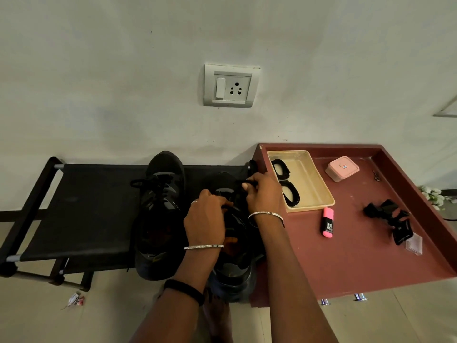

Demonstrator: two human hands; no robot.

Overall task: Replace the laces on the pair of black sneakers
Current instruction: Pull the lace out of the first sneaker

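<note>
Two black sneakers stand side by side on a black fabric rack (81,206), toes toward the wall. The left sneaker (160,206) is laced, with loose lace loops lying at its tongue. Both my hands work over the right sneaker (232,243). My left hand (206,219) pinches a black lace at the tongue. My right hand (263,194) pinches a black lace end near the toe, thumb on top. Much of the right sneaker's lacing is hidden under my hands. Two coiled black laces (286,181) lie in a beige tray (311,179).
The beige tray sits on a maroon table (358,243) to the right, with a pink box (342,168), a pink highlighter (328,222) and a black strap with clips (393,219). A wall with a socket (231,85) is behind. Litter (75,299) lies on the floor.
</note>
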